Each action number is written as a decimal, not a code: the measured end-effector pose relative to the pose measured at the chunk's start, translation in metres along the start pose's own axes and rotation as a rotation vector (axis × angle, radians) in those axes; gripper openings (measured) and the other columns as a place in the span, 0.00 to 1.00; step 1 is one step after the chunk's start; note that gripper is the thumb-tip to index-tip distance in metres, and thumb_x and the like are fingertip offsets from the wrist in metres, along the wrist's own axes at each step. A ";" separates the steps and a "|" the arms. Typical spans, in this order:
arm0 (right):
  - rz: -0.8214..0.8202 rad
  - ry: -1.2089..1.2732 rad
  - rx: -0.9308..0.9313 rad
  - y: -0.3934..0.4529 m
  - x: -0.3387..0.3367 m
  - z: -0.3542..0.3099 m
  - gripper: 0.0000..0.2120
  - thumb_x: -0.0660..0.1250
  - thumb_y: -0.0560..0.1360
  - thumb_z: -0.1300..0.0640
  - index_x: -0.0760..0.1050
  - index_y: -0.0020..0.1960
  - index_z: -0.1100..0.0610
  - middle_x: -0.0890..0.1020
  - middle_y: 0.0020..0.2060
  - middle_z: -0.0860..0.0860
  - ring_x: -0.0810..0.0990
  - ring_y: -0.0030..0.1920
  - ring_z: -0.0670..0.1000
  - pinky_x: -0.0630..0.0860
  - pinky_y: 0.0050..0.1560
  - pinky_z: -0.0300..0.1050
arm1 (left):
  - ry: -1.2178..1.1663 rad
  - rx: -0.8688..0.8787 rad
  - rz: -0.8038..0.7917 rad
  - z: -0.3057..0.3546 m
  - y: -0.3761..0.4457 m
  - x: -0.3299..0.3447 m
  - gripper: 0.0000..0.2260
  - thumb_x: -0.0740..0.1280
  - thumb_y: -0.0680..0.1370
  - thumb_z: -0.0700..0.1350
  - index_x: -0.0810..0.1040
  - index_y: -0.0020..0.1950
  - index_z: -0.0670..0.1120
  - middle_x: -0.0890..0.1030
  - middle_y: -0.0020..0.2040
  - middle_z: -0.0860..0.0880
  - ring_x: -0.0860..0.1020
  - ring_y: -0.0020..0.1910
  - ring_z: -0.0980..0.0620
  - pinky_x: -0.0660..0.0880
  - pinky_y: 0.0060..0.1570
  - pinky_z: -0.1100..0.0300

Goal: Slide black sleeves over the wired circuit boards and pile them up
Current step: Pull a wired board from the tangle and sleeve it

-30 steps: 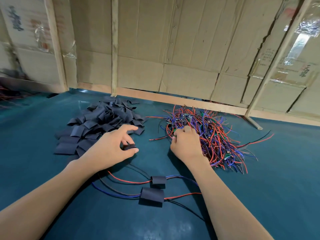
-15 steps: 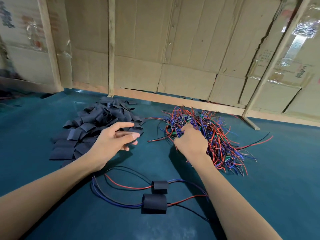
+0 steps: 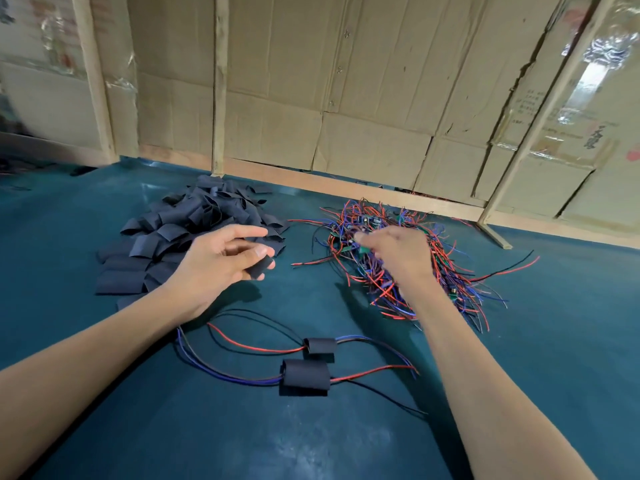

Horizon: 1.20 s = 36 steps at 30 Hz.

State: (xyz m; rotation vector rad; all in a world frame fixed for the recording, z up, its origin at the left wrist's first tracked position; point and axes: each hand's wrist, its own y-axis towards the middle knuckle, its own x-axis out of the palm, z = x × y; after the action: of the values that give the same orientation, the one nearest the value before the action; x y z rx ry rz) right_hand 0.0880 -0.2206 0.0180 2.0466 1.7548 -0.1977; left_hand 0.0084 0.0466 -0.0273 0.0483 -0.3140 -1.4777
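**Both hands at the piles, one sleeve picked up**

The teal table [image 3: 519, 393] carries a heap of black sleeves [image 3: 194, 230] just beyond the left hand [image 3: 214, 261] and a tangle of wired circuit boards [image 3: 408, 265] under the right hand [image 3: 401, 258]. The left hand pinches one black sleeve [image 3: 260, 266] between thumb and fingers; the right hand's fingers curl into the tangle — whether they grip anything cannot be told. Two sleeved boards [image 3: 306, 375] lie between the forearms. Writing on the cardboard wall [image 3: 346, 81] behind is illegible.

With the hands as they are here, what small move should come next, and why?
Probably the right hand lifts one wired board out of the wire tangle toward the left hand. The left hand already pinches a black sleeve, and the right hand's fingers are at a green board in the tangle, though blurred.
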 end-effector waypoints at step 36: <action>-0.625 0.903 0.010 -0.067 0.001 -0.008 0.17 0.71 0.69 0.68 0.77 0.57 0.60 0.85 0.45 0.59 0.83 0.45 0.55 0.81 0.48 0.47 | 1.076 0.575 -0.188 0.022 -0.025 0.004 0.18 0.59 0.77 0.69 0.72 0.62 0.63 0.73 0.53 0.72 0.72 0.53 0.68 0.66 0.53 0.74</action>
State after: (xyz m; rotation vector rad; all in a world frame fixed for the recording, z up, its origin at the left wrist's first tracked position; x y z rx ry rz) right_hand 0.0216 -0.2092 0.0096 1.6045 2.8878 0.6390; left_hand -0.0207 0.0437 -0.0110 1.3091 0.1667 -1.3015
